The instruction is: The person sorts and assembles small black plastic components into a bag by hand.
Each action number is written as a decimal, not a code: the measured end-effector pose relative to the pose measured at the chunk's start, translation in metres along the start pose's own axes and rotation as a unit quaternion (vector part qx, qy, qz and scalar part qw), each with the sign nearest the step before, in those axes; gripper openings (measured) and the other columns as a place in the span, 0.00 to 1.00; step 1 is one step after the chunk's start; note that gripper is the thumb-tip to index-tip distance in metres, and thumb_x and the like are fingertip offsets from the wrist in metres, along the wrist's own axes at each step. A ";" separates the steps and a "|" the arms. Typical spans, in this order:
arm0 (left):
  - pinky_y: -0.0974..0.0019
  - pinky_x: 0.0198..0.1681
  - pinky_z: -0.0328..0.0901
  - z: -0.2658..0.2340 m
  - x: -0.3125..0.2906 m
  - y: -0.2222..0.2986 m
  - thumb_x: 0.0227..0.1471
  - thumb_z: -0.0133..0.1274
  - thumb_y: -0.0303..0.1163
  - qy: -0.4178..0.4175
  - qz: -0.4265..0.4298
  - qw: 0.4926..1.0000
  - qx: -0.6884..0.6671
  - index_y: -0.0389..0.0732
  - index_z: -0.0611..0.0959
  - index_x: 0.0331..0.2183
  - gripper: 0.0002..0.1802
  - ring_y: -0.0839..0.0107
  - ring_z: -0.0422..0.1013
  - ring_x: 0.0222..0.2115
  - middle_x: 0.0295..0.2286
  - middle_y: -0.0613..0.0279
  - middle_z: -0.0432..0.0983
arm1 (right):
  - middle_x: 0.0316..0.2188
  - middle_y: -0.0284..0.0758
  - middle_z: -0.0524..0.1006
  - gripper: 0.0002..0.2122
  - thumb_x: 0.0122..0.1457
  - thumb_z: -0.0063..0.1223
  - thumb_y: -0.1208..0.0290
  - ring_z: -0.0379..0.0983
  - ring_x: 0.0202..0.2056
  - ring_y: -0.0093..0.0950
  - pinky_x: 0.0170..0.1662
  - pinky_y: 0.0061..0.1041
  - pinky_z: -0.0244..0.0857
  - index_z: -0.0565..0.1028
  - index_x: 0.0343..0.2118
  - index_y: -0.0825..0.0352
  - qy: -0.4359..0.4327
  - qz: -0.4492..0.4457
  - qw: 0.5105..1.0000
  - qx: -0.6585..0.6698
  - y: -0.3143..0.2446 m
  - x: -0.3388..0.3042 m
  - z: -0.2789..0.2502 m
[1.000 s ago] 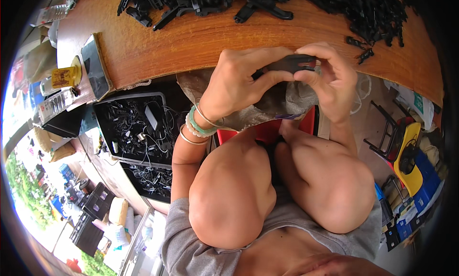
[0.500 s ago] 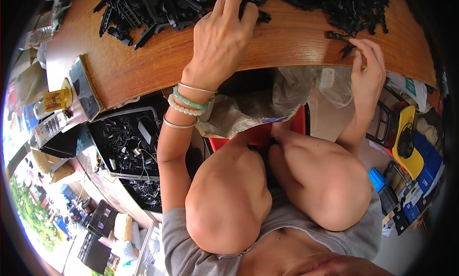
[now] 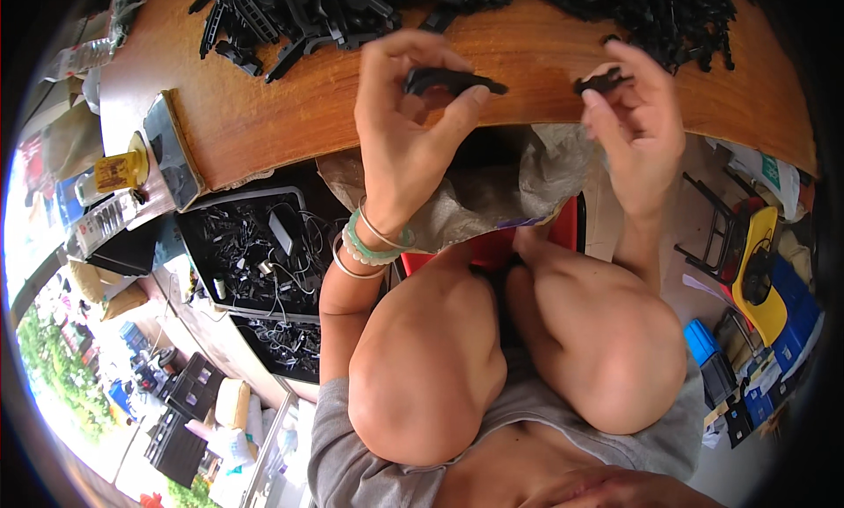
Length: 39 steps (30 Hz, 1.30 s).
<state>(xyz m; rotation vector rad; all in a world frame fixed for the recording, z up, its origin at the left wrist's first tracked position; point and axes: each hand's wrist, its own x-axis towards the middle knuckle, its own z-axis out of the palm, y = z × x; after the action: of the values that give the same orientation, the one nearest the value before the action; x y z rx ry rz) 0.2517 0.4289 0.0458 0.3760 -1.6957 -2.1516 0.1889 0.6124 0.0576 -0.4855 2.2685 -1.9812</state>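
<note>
Right now, the left hand (image 3: 400,134) grasps a long, curved black plastic piece (image 3: 450,81) between thumb and fingers, above the front of the brown wood-grained worktop (image 3: 290,116). The right hand (image 3: 643,125) pinches a small, irregular black plastic part (image 3: 602,81) between thumb and fingertips, also above the front of the worktop. A gap separates the two held pieces, so they are not joined; motion blur hides their finer shape.

Farther back on the worktop, beyond the left hand, lies a heap of long black plastic pieces (image 3: 321,20); behind the right hand is a dense heap of small black plastic parts (image 3: 673,20). Judging by both heaps, plenty of loose stock is left.

Below the worktop's front edge hangs a grey-brown woven sack (image 3: 448,218), its mouth open, its inside too dark to tell whether finished pieces lie there. Off to the left, a rectangular black tray (image 3: 264,315) contains jumbled black parts and pale cables (image 3: 280,277).
</note>
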 end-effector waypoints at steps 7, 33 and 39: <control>0.73 0.33 0.71 -0.004 -0.004 0.006 0.50 0.58 0.25 -0.018 -0.175 0.984 -0.022 0.30 0.75 0.30 0.09 0.74 0.75 0.28 0.26 0.59 0.77 | 0.36 0.43 0.74 0.09 0.58 0.48 0.83 0.77 0.32 0.29 0.35 0.22 0.74 0.74 0.40 0.77 -0.175 0.104 0.950 0.238 -0.006 -0.008 0.017; 0.58 0.26 0.68 -0.009 -0.020 0.002 0.43 0.60 0.25 -0.200 0.154 0.917 0.310 0.30 0.73 0.42 0.22 0.52 0.74 0.25 0.26 0.47 0.75 | 0.27 0.37 0.73 0.10 0.40 0.65 0.83 0.70 0.28 0.27 0.30 0.20 0.64 0.78 0.27 0.70 -0.029 -0.216 0.974 -0.064 0.014 -0.009 0.027; 0.59 0.24 0.67 -0.004 -0.024 -0.003 0.43 0.59 0.25 -0.190 0.213 0.904 0.318 0.31 0.71 0.43 0.23 0.53 0.73 0.24 0.26 0.49 0.74 | 0.30 0.37 0.73 0.09 0.42 0.64 0.83 0.69 0.29 0.27 0.29 0.20 0.63 0.77 0.29 0.70 -0.039 -0.141 0.989 -0.018 0.020 -0.021 0.021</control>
<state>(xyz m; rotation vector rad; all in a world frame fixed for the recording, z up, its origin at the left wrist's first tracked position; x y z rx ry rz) 0.2748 0.4365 0.0412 -0.2647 -2.4138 -1.3733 0.2106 0.6008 0.0320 -0.9179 2.2990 -1.9994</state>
